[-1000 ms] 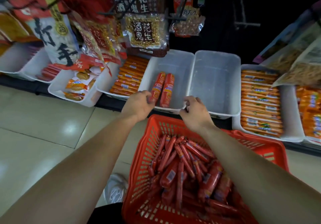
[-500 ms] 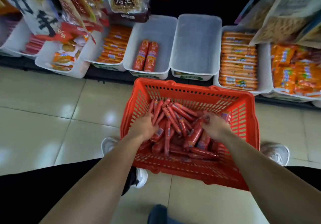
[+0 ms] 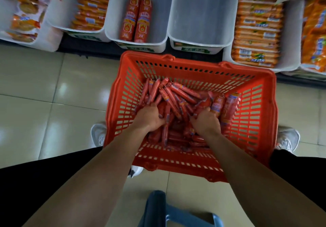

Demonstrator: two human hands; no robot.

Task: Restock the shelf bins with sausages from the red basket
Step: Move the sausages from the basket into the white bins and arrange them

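The red basket (image 3: 254, 121) sits on the tiled floor between my feet, holding a heap of red sausages (image 3: 178, 96). Both hands are down inside it. My left hand (image 3: 150, 117) is curled into the pile on the left, fingers closed around thin sausages. My right hand (image 3: 205, 121) digs into the right side, fingers wrapped on sausages next to two thicker ones (image 3: 224, 105). On the shelf above, a white bin (image 3: 112, 15) holds two thick red sausages (image 3: 136, 18). The bin to its right (image 3: 202, 15) has nothing in it.
Bins of orange packets stand at left (image 3: 90, 6) and right (image 3: 257, 27) of the two sausage bins, with snack bags at far left (image 3: 26, 15). My white shoes (image 3: 98, 133) flank the basket. A blue stool (image 3: 169, 211) is below, near my legs.
Both hands left the shelf bin, came down into the basket and have closed deeper into the sausage pile. The view has tipped downward and closer to the basket.
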